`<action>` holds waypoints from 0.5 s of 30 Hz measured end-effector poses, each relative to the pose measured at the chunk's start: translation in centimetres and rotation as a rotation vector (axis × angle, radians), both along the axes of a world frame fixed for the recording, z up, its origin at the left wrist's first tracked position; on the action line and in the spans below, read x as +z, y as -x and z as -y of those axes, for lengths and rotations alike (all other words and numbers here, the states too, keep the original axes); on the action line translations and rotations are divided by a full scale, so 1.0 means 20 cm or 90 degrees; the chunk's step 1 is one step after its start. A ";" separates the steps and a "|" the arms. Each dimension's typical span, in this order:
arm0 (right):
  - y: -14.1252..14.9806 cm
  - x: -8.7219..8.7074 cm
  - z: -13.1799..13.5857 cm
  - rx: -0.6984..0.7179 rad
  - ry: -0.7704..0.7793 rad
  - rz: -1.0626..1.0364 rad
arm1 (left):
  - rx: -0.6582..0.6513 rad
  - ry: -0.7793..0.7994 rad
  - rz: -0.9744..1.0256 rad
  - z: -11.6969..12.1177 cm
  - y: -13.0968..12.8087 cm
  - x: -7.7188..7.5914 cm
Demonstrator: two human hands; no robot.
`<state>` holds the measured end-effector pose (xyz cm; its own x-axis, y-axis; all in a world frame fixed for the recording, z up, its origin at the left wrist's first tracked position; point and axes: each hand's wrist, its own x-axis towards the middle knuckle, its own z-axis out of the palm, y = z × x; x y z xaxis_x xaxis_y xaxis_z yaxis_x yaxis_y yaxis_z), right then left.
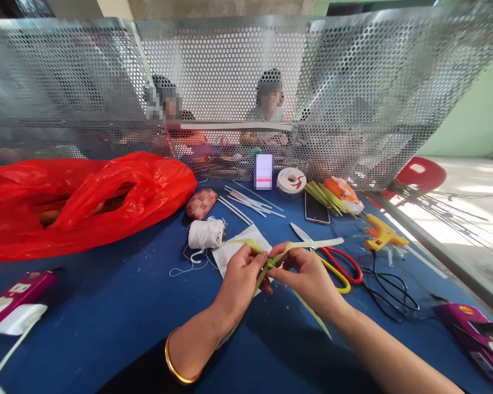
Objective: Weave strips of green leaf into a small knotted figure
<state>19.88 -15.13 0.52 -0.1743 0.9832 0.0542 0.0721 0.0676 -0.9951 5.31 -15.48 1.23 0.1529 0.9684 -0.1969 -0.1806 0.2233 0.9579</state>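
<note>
Between my two hands are pale green leaf strips [315, 244], folded together into a small green knot [270, 263]. My left hand [240, 276] pinches the knot from the left, thumb on top. On the other side my right hand [306, 276] is closed on the strips with thumb and fingers. Loose ends stick out to the right, to the left and down below the hands. Under the hands lies a white paper sheet [229, 256], partly covered. A spool of white thread [206, 233] stands left of it, and scissors [331, 260] with red and yellow handles lie to the right.
A red plastic bag [148, 180] fills the left back. Behind the paper are white sticks [250, 202], a checkered pouch [201, 204], a ribbon roll [291, 180] and a phone [316, 208]. A yellow glue gun [382, 233] trails a black cord. Perforated metal [230, 71] borders the back.
</note>
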 end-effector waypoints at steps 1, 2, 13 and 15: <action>0.00 0.00 0.00 -0.005 -0.017 0.025 | -0.001 -0.010 -0.018 0.00 0.00 0.00; 0.01 0.00 0.01 -0.007 -0.031 0.045 | -0.002 -0.020 -0.036 0.00 0.00 -0.01; 0.02 0.00 0.03 0.049 -0.059 0.085 | 0.027 -0.035 -0.073 0.01 -0.02 -0.05; 0.01 -0.01 0.03 0.050 -0.063 0.090 | 0.032 -0.030 -0.063 0.01 -0.02 -0.04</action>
<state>19.61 -15.77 0.33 -0.2631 0.9573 0.1196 0.2007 0.1756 -0.9638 5.68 -15.75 0.35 0.0854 0.9830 -0.1628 -0.0954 0.1707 0.9807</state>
